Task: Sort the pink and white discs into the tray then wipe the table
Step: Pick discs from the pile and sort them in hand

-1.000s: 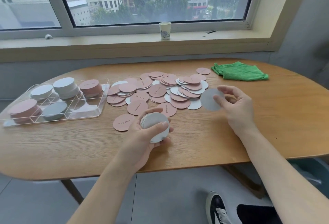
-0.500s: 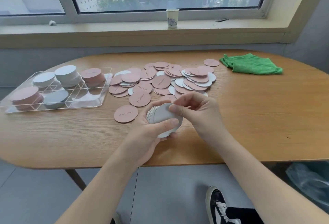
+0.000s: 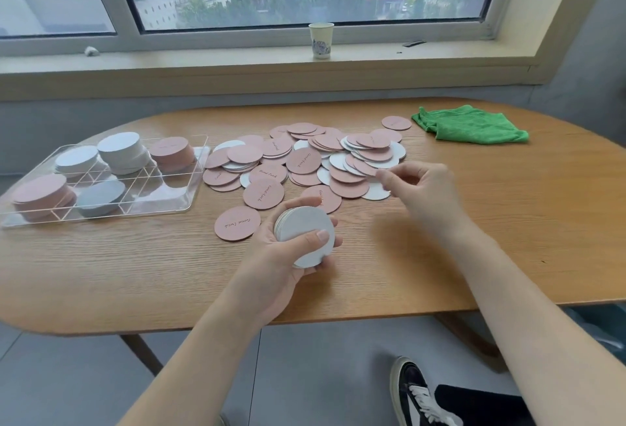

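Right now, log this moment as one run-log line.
phase: sorting | left hand: holds white disc stack | right hand: fingers at loose disc pile | tray: partly filled | green cloth: untouched

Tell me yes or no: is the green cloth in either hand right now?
No. The cloth lies on the table's far right, clear of both the left hand and right hand.
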